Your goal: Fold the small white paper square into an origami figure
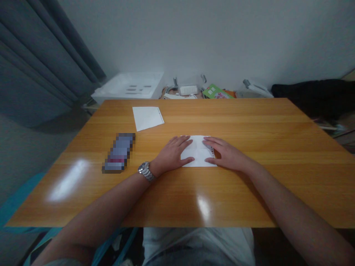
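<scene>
A white sheet of paper [197, 152] with a perforated right edge lies on the wooden table in front of me, faint crease lines across it. My left hand [175, 153] rests flat over its left side, fingers stretched and thumb apart. Over the right edge lies my right hand [222, 152], its fingers also spread, with the thumb near the lower right corner. Both hands cover parts of the sheet's sides. Around my left wrist is a metal watch [145, 171].
Farther back on the table [263, 133] lies a second white sheet [147, 117] with a perforated edge. A phone-like, pixelated object [118, 153] is to my left. Beyond the far edge are a white tray [133, 85] and a green booklet [216, 91].
</scene>
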A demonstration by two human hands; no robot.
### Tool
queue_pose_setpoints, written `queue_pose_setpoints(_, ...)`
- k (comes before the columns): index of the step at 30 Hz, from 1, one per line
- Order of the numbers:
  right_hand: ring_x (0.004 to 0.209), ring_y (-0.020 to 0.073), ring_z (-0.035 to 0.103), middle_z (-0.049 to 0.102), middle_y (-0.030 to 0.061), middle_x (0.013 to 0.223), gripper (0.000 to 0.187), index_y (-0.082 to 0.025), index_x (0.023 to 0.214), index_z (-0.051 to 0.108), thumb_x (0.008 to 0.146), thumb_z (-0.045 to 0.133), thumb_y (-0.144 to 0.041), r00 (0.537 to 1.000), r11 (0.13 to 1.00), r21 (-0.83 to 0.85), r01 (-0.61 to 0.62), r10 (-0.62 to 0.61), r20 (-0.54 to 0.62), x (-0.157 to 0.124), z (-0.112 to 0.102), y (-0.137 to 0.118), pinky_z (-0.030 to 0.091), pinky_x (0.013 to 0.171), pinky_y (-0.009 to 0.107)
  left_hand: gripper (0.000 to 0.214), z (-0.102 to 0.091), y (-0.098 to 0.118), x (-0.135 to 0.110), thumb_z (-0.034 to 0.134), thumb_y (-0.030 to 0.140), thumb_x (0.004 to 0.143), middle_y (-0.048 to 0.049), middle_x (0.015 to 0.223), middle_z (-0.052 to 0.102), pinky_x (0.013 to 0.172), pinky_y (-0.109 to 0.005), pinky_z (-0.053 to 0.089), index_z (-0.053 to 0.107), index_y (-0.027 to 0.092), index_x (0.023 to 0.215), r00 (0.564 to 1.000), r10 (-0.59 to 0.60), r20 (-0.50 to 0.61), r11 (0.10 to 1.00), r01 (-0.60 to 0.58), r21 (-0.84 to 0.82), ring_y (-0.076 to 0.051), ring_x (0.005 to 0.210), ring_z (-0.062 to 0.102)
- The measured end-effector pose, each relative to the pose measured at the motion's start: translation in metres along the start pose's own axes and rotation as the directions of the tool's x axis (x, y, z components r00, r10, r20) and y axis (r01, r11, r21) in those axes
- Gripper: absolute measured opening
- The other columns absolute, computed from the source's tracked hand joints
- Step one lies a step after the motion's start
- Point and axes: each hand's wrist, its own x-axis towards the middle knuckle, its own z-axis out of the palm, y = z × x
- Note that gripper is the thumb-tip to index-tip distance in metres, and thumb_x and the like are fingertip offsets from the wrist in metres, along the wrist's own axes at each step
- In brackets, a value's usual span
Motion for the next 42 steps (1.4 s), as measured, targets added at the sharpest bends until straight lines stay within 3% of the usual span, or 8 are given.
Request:
queue_pose_setpoints(13, 0.138, 0.0322, 0.052, 0.054, 0.0149, 0.151, 0.061, -0.023, 0.143, 0.059, 0.088, 0.073, -0.044, 0.999, 1.0, 0.013, 0.0, 0.001, -0.037, 0.001, -0.001, 0.002, 0.043, 0.116, 0.055, 0.066, 0.0, -0.002, 0.001, 0.061, 0.058, 0.094, -0.0154, 0.154, 0.049, 0.121, -0.053, 0.033, 0.052, 0.018, 0.145, 1.0, -0.007, -0.02, 1.0, 0.007, 0.016, -0.031, 0.14, 0.049)
queue_pose_setpoints(19, 0.131, 0.0306, 0.058, 0.061, 0.0127, 0.143, 0.05, -0.026, 0.138, 0.062, 0.09, 0.071, -0.039, 0.994, 0.996, 0.09, -0.007, 0.017, -0.104, 0.003, 0.001, 0.001, 0.045, 0.113, 0.055, 0.049, 0.001, -0.006, 0.003, 0.058, 0.049, 0.098, -0.0136, 0.14, 0.061, 0.112, -0.049, 0.044, 0.059, 0.02, 0.138, 0.996, 0.011, -0.086, 1.0, -0.013, -0.024, -0.028, 0.128, 0.058)
queue_pose_setpoints(25, 0.121, 0.0271, 0.063, 0.068, 0.0097, 0.129, 0.034, -0.024, 0.124, 0.068, 0.091, 0.069, -0.034, 0.983, 0.978, 0.207, -0.003, 0.041, -0.18, 0.006, -0.001, -0.003, 0.05, 0.107, 0.048, 0.037, -0.003, -0.002, 0.005, 0.055, 0.044, 0.101, -0.0099, 0.127, 0.068, 0.104, -0.044, 0.05, 0.065, 0.021, 0.128, 0.993, -0.011, -0.12, 0.992, -0.004, -0.127, -0.025, 0.116, 0.064)
queue_pose_setpoints(33, 0.097, 0.0262, 0.068, 0.073, 0.0067, 0.105, 0.021, -0.024, 0.106, 0.069, 0.092, 0.066, -0.039, 0.964, 0.95, 0.295, -0.098, 0.164, -0.21, 0.007, -0.003, -0.008, 0.055, 0.089, 0.043, 0.031, -0.01, 0.009, 0.005, 0.049, 0.04, 0.104, -0.0065, 0.111, 0.072, 0.09, -0.033, 0.054, 0.069, 0.02, 0.117, 0.982, -0.113, -0.154, 0.95, 0.061, -0.307, -0.02, 0.099, 0.067)
queue_pose_setpoints(38, 0.092, 0.0254, 0.069, 0.073, 0.0061, 0.103, 0.028, -0.025, 0.11, 0.067, 0.091, 0.067, -0.046, 0.922, 0.897, 0.415, -0.152, 0.281, -0.268, 0.005, 0.002, -0.009, 0.058, 0.085, 0.042, 0.033, -0.013, 0.014, 0.004, 0.053, 0.045, 0.101, -0.0039, 0.106, 0.075, 0.079, -0.03, 0.056, 0.071, 0.02, 0.113, 0.955, -0.249, -0.158, 0.914, 0.178, -0.364, -0.019, 0.091, 0.07)
queue_pose_setpoints(42, 0.089, 0.0235, 0.07, 0.073, 0.0062, 0.102, 0.033, -0.025, 0.117, 0.064, 0.09, 0.069, -0.044, 0.898, 0.802, 0.582, -0.135, 0.347, -0.27, 0.006, 0.004, -0.013, 0.06, 0.079, 0.039, 0.033, -0.011, 0.015, 0.004, 0.053, 0.046, 0.1, -0.0026, 0.105, 0.076, 0.077, -0.028, 0.056, 0.07, 0.021, 0.113, 0.94, -0.306, -0.151, 0.886, 0.223, -0.408, -0.019, 0.091, 0.071)
